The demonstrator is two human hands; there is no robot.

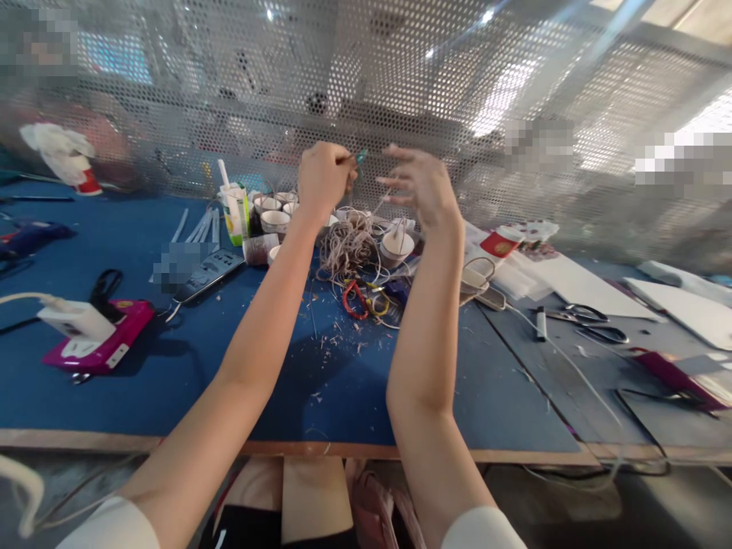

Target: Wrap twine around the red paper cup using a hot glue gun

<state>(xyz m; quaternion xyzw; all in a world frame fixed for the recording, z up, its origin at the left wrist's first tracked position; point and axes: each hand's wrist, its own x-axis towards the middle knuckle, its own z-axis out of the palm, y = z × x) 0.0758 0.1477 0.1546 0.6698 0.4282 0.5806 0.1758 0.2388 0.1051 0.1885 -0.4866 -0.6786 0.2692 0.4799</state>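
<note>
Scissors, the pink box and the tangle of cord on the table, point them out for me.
scissors (589,320), head view, on the crossed blades.
pink box (100,347), head view, on its top face.
tangle of cord (346,248), head view, on the middle of the bundle.

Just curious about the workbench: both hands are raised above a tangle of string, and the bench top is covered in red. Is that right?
Not quite. The head view shows the bench top is blue; left hand, right hand and string tangle are as you say.

Two pairs of scissors (583,320) — one pink box (100,343) — two hands (323,179).
</note>
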